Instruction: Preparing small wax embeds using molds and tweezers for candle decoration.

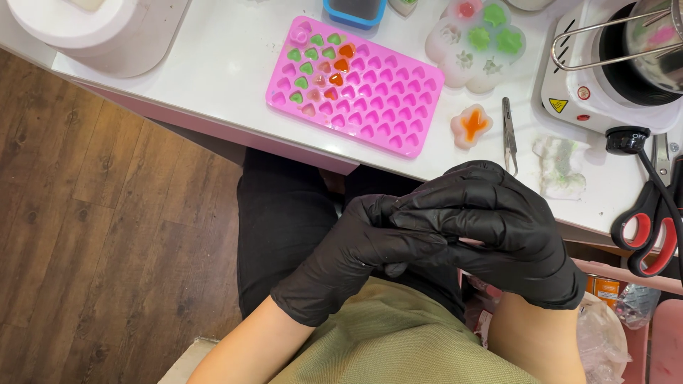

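Both hands are wearing black gloves: right hand (509, 231) is pinching and tugging the left glove (356, 252) at the fingers of left hand (370, 245), which is curling closed on nothing, over the lap below the desk (220, 78) edge. Just above the grip, tweezers (509, 135) and pink heart mould (353, 85) are lying on the desk. Risk as I see it: pulling too hard could be tearing the thin glove.
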